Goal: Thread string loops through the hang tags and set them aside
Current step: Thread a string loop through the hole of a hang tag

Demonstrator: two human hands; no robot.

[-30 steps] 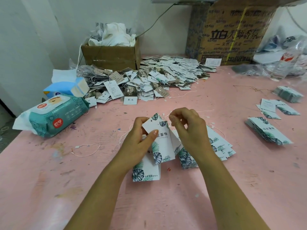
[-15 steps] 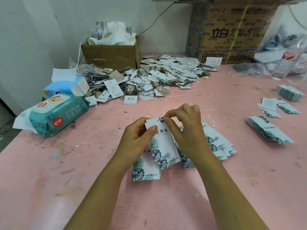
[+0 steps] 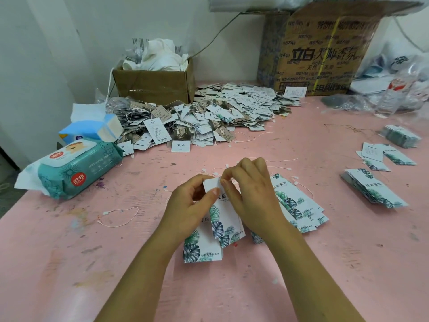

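Where the two hands meet above the middle of the pink table (image 3: 69,263), one hang tag (image 3: 224,217) is held up, white with dark leaf print, its top edge between the fingertips. Left hand (image 3: 188,210): thumb on the face of the tag, fingers curled behind, clamped on its upper left part. Right hand (image 3: 253,196): thumb and forefinger pressed together on the tag's top edge, other fingers curled. String too thin to tell whether it sits in that pinch. A second tag (image 3: 202,249) shows just below; held or lying, cannot tell.

Under the right wrist, a fanned row of the same tags (image 3: 301,205) lies on the table. Short string ends (image 3: 285,168) lie just beyond the knuckles. Loose string loop (image 3: 120,217) to the left. Stack of tags (image 3: 373,191) well to the right. Far side: big heap of strung tags (image 3: 209,117), small cardboard box (image 3: 153,84), large printed carton (image 3: 325,54). Far left: teal wipes pack (image 3: 74,168), blue tissue pack (image 3: 92,129).
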